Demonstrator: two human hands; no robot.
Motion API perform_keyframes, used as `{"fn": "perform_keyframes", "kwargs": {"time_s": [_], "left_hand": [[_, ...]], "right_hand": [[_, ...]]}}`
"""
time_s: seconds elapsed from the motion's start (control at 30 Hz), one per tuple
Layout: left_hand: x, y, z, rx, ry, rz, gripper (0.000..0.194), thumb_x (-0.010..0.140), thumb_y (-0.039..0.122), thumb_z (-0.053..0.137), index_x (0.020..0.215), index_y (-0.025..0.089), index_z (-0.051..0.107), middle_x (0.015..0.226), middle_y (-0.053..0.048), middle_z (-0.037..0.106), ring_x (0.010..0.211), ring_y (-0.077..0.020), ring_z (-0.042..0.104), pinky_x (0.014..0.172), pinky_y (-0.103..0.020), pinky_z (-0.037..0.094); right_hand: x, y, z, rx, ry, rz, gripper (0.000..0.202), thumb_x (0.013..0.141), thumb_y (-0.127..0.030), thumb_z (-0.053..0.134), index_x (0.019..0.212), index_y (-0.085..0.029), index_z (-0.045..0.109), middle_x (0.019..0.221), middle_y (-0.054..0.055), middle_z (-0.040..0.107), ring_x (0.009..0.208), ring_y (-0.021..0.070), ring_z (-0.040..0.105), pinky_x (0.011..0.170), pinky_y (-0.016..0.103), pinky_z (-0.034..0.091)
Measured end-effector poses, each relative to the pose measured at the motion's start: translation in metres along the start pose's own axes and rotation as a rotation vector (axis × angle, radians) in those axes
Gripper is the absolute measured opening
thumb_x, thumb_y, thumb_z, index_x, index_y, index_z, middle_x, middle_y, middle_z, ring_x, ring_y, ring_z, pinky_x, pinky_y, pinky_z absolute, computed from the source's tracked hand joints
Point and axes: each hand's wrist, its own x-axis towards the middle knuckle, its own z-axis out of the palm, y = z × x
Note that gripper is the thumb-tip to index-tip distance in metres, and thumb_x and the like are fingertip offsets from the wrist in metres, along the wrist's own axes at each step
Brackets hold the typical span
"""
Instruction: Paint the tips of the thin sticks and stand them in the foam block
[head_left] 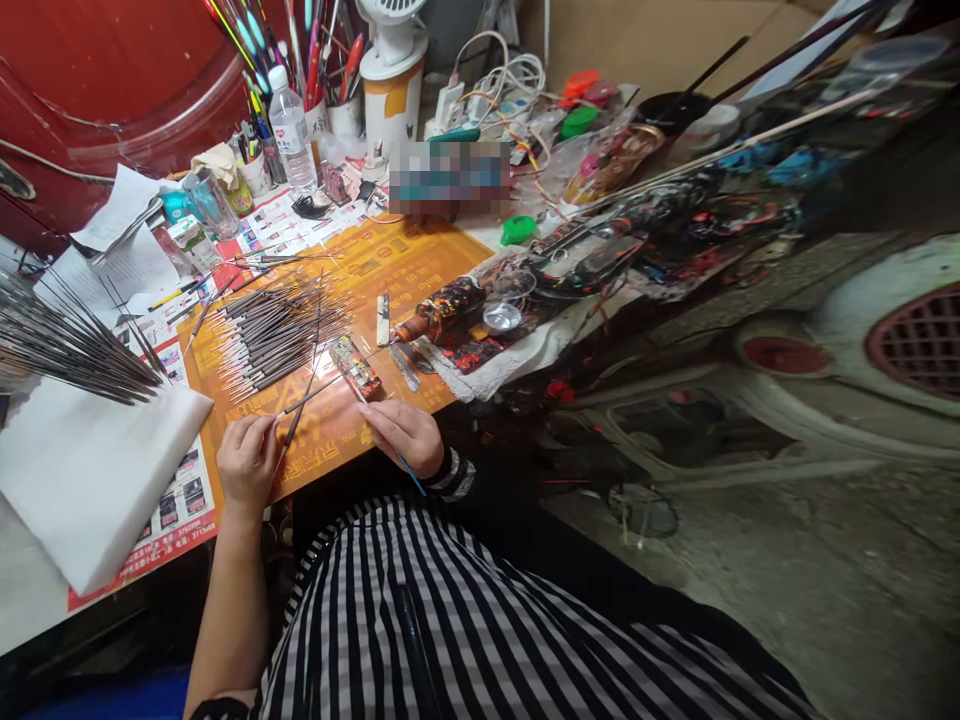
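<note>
My left hand (249,460) is closed in a pinch on a slim dark stick (309,393), which points right over the orange mat. A second thin stick with a dark, thicker body (293,427) crosses it close to my fingers. In my right hand (409,437), fingers pressed together, is a thin brush-like stick (411,474) with a blue lower end. Its upper tip reaches toward a small paint-stained block (355,367). Beyond my left hand lies a pile of thin sticks with dark bodies (270,335).
Long dark rods (75,350) stand in a white foam block (112,480) at left. A water bottle (292,135), a white fan (394,20) and coiled cables (517,75) line the back. Paint-smeared tools (450,300) and a green cap (517,230) lie at right.
</note>
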Motion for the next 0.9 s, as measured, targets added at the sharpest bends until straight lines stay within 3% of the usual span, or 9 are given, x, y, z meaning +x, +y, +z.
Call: {"fn": "perform_keyframes", "kwargs": {"time_s": [0.33, 0.9], "left_hand": [[-0.0005, -0.0009, -0.0005, -0.005, -0.01, -0.012, 0.015, 0.093, 0.022, 0.06, 0.104, 0.02, 0.07, 0.094, -0.007, 0.07, 0.086, -0.0171, 0.064, 0.082, -0.031, 0.051], [0.0003, 0.0002, -0.0011, 0.001, -0.001, 0.006, 0.015, 0.093, 0.02, 0.06, 0.105, 0.02, 0.069, 0.093, -0.007, 0.07, 0.086, -0.0173, 0.064, 0.082, -0.031, 0.052]], "right_hand": [[0.0034, -0.0036, -0.0023, -0.1, -0.024, 0.004, 0.059, 0.094, -0.006, 0.057, 0.15, -0.015, 0.043, 0.107, 0.014, 0.073, 0.096, 0.022, 0.071, 0.082, 0.035, 0.062], [-0.0035, -0.0008, 0.0, -0.048, -0.03, 0.032, 0.057, 0.095, -0.008, 0.056, 0.149, -0.018, 0.045, 0.108, 0.012, 0.073, 0.097, 0.0211, 0.072, 0.084, 0.036, 0.063]]}}
